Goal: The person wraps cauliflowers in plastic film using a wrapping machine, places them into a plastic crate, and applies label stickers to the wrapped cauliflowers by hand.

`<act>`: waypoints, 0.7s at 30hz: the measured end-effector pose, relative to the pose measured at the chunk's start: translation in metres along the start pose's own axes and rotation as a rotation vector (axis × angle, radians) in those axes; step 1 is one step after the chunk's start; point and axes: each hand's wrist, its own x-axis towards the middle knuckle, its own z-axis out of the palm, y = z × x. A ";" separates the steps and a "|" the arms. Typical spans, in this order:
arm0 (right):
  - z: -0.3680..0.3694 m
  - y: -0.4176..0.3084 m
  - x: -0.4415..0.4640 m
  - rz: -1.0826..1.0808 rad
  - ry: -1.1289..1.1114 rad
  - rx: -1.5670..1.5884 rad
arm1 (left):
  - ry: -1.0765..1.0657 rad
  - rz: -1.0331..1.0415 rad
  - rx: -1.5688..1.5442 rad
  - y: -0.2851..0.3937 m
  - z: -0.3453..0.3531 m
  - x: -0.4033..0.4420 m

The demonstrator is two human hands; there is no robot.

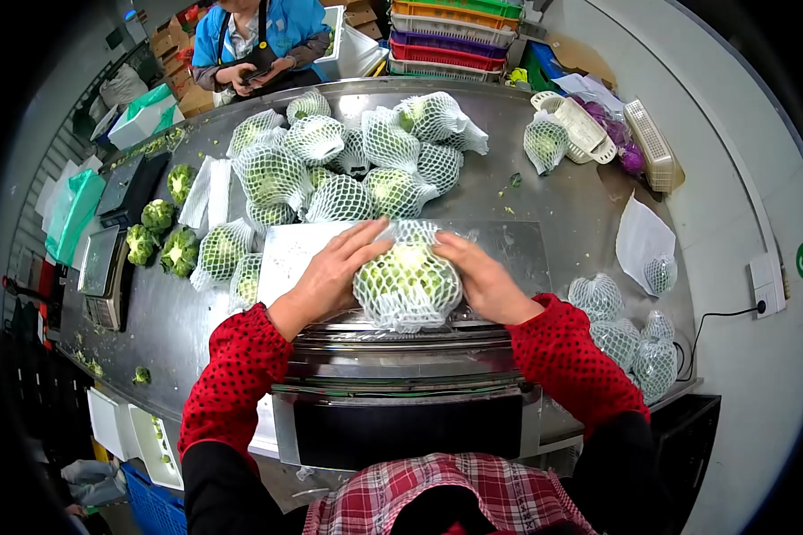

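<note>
A pale green vegetable head (408, 276), like a cauliflower, sits in a white foam net with clear plastic film around it. It lies on the wrapping machine (393, 357) in front of me. My left hand (335, 272) presses against its left side, fingers reaching over the top. From the right, my right hand (482, 276) cups the same head, fingertips at its upper edge. A sheet of clear film (509, 250) spreads flat behind my right hand. Beyond my hands, several netted heads (339, 198) are piled on the metal table (500, 192).
Unwrapped green heads (180, 251) and a scale (107, 276) are on the left. Several netted pieces (614, 334) and a white sheet (644, 236) lie right, with white baskets (580, 129) farther back. Across the table stands a person (285, 40) in blue. Stacked crates (455, 36) stand behind.
</note>
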 end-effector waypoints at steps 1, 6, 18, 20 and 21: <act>0.008 -0.007 -0.005 -0.077 -0.016 -0.210 | 0.048 0.046 -0.060 0.001 0.004 -0.008; -0.018 -0.080 -0.004 -0.162 -0.217 -0.356 | 0.096 -0.031 -0.300 0.048 -0.041 -0.017; 0.061 -0.135 -0.198 0.650 0.026 0.890 | 0.259 -1.099 -2.095 0.201 0.017 -0.219; 0.078 -0.137 -0.210 0.544 0.146 0.754 | 0.482 -1.084 -2.254 0.221 -0.002 -0.218; 0.091 -0.139 -0.212 0.517 0.189 0.613 | 0.473 -1.085 -2.250 0.228 0.003 -0.225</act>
